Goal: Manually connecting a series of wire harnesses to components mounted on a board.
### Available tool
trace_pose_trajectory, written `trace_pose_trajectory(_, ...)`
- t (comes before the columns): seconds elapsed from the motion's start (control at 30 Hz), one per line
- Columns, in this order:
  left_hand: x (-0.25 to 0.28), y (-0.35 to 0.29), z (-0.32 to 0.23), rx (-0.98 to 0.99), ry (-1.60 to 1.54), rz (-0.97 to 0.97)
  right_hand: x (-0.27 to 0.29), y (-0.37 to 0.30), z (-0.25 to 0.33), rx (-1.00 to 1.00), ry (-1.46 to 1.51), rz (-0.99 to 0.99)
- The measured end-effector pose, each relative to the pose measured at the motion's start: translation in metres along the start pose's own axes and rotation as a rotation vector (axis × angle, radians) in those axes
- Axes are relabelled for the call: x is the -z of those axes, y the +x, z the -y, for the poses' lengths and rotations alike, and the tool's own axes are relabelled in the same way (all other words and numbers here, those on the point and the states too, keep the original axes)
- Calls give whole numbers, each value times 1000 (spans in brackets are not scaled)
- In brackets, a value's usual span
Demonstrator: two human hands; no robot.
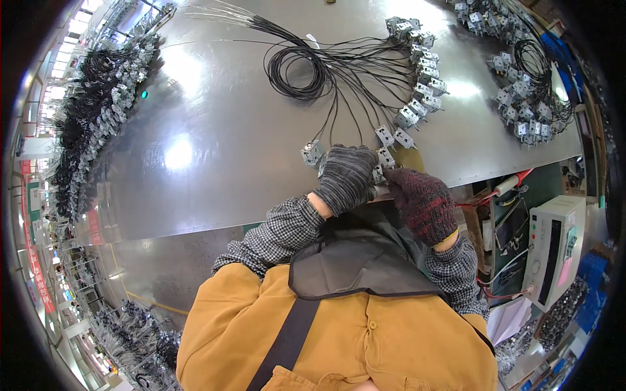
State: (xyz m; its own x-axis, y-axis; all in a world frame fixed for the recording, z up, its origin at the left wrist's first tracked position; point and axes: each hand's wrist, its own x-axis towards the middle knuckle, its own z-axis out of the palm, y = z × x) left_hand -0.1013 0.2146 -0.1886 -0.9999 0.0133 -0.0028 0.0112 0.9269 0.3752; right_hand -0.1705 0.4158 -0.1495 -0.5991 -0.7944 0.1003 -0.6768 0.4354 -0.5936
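Note:
My left hand (pixel 349 174), in a grey knit glove, is closed at the table's near edge, fingers curled over a small silver metal block on a black cable. Close beside it, my right hand (pixel 424 203), in a dark red and black knit glove, is closed with its fingertips by a silver block (pixel 378 173); what it pinches is hidden. Another silver block (pixel 311 153) lies left of my left hand. More of these blocks (pixel 427 85) form a curved row to the right, their black cables (pixel 318 73) gathered in a coil beyond my hands.
The metal table (pixel 215 143) extends ahead. Bundles of cabled blocks (pixel 521 98) lie at the far right, and a large heap (pixel 111 117) lines the left. A white instrument box (pixel 554 251) with red leads stands right of my right arm, below the table edge.

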Motion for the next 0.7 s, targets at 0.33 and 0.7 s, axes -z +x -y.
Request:
trace_pose_trajectory(0.33,1,-6,8,15,-171,-45,2,3,-1,-62,176,-21)
trace_pose_trajectory(0.7,-7,-50,99,267,-856,-131,-16,4,10,-204,740,214)
